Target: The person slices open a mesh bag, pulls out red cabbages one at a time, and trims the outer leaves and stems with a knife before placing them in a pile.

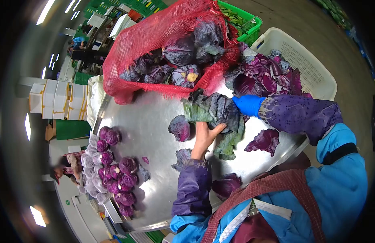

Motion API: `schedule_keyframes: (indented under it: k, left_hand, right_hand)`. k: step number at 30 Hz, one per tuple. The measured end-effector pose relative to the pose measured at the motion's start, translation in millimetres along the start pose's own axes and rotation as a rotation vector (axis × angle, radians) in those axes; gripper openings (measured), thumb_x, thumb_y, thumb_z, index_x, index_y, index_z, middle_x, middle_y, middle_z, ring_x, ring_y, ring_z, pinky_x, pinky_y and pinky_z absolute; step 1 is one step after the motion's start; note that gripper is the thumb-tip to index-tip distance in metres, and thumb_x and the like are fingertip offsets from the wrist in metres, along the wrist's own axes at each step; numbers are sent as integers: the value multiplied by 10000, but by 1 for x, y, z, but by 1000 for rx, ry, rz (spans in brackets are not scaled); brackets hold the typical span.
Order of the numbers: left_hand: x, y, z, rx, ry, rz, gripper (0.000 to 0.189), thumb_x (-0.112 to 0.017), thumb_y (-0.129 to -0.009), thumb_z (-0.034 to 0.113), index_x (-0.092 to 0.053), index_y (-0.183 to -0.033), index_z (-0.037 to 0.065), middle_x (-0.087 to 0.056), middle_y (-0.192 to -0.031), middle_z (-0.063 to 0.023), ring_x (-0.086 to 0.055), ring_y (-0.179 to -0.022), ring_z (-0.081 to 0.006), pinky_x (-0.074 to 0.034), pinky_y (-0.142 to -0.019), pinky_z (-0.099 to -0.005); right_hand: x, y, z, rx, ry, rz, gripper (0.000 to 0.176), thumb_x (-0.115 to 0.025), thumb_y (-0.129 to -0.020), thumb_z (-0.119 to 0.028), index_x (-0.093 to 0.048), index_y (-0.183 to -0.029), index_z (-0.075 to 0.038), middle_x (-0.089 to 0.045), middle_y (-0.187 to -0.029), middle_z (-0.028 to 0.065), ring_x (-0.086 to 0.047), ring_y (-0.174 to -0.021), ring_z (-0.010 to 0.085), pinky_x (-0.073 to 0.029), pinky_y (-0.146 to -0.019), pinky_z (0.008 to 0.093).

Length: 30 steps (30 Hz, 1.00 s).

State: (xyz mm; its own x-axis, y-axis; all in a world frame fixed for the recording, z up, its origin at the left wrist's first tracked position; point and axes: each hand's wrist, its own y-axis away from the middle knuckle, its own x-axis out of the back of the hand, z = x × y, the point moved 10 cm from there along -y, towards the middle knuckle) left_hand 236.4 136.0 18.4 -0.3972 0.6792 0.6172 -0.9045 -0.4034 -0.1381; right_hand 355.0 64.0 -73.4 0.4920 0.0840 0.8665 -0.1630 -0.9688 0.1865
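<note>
A red cabbage with loose green-purple outer leaves (216, 107) is above the metal table. Bare and with thumb spread from the fingers, my left hand (205, 137) grips its near side. My right hand (247, 106), in a blue glove, is closed at the cabbage's right side; what its fingers hold is hidden. Loose purple leaves lie around the hands, one (180, 128) to the left and another (263, 142) to the right.
A red mesh sack (133, 44) of cabbages lies at the back. Behind it on the right are a green crate (254, 28) and a white basket (317, 71) beside piled leaves (268, 75). Small purple cabbages (125, 178) cover the left edge. Another person (70, 164) stands beyond.
</note>
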Motion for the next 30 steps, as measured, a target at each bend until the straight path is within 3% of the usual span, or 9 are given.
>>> schedule_keyframes:
  k: [5, 9, 14, 18, 20, 22, 24, 27, 30]
  left_hand:
    - [7, 68, 21, -71, -225, 249, 942, -836, -575, 257, -282, -1283, -25, -355, -1218, -211, -353, -1168, -354, -287, -1007, -412]
    - [-5, 130, -26, 308, 125, 141, 859, -777, -629, 188, -247, -1282, 10, -317, -1268, -163, -362, -1186, -280, -326, -993, -420]
    - [5, 96, 23, 283, 13, 269, 923, -781, -604, 284, -267, -1291, -55, -341, -1223, -226, -376, -1157, -336, -312, -991, -395]
    - [-1, 102, 34, 173, -171, 152, 857, -780, -623, 297, -344, -1307, 20, -345, -1256, -215, -373, -1190, -332, -341, -984, -410]
    - [-4, 127, -11, 383, 254, 185, 780, -760, -670, 270, -377, -1305, 29, -384, -1257, -182, -466, -1114, -289, -431, -896, -369]
    - [-21, 135, -13, 705, 667, 215, 612, -695, -776, 148, -394, -1297, 32, -470, -1202, -144, -578, -873, -156, -499, -685, -274]
    - [-28, 129, -28, 607, 530, 209, 582, -683, -790, 122, -399, -1291, 37, -474, -1185, -141, -574, -817, -144, -493, -696, -273]
    - [-20, 106, -5, 484, 311, 276, 723, -732, -740, 210, -337, -1323, 49, -368, -1275, -168, -463, -1047, -235, -453, -805, -342]
    - [-15, 61, 33, 191, 7, 267, 870, -779, -658, 274, -291, -1337, 32, -262, -1328, -223, -336, -1201, -354, -333, -983, -435]
  right_hand:
    - [11, 11, -13, -89, 33, 38, 316, -387, -877, -157, -435, -1115, 45, -601, -743, 233, -607, -663, 400, -465, -562, 493]
    - [10, 40, -25, -102, -71, 78, 280, -420, -855, -159, -438, -1059, 32, -594, -693, 228, -607, -637, 384, -454, -535, 490]
    - [8, 80, -58, -128, -56, 74, 250, -453, -829, -122, -462, -1052, -9, -616, -724, 194, -624, -645, 362, -490, -582, 469]
    - [6, 115, 14, -155, 116, 8, 253, -499, -810, -164, -508, -1014, -13, -615, -771, 211, -612, -717, 389, -482, -636, 478]
    - [21, 135, 94, -241, -97, 354, 237, -494, -809, -158, -520, -1000, -19, -612, -800, 228, -599, -756, 405, -473, -652, 486]
    - [18, 138, 165, -352, 54, 344, 302, -489, -795, -141, -509, -1075, -31, -606, -854, 249, -582, -774, 423, -468, -663, 487]
    - [51, 153, 199, -408, -62, 700, 326, -500, -845, -177, -492, -1132, -24, -615, -890, 245, -599, -784, 398, -467, -673, 463]
    - [100, 181, 157, -673, -468, 785, 394, -490, -927, -322, -472, -1187, -26, -622, -878, 189, -600, -753, 270, -450, -675, 380]
    - [93, 168, 96, -438, -508, 809, 421, -509, -921, -306, -472, -1229, -21, -620, -868, 145, -546, -710, 199, -453, -678, 350]
